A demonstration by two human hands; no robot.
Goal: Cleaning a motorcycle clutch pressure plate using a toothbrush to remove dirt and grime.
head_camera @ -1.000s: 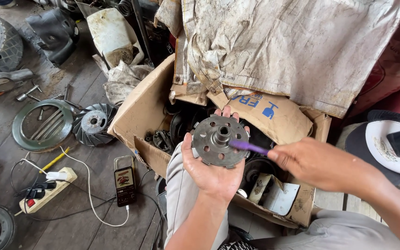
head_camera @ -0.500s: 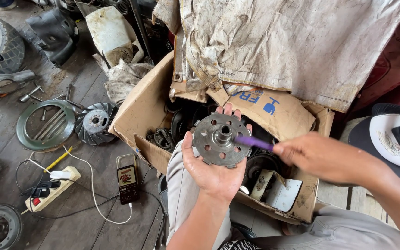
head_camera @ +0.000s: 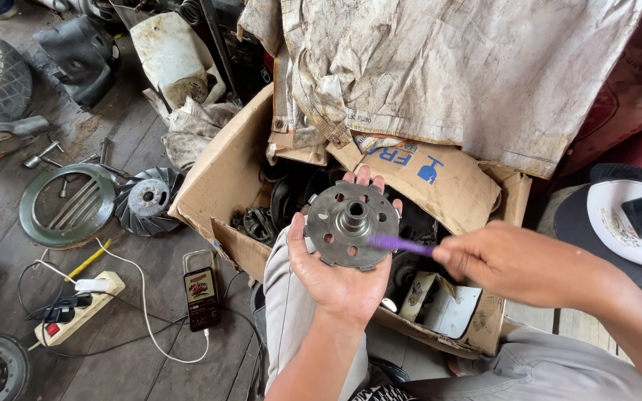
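Grip: left hand point(head_camera: 339, 278) cupped under round metal hub plate point(head_camera: 351, 225), fingers curled at its far rim; right hand point(head_camera: 518, 263) pinched shut on purple brush point(head_camera: 399, 244)

Plate held flat, face up above the open cardboard box point(head_camera: 221, 178), apparently so the brush tip reaches its face near the centre boss; phone point(head_camera: 202, 288) and power strip point(head_camera: 76, 308) on the floor
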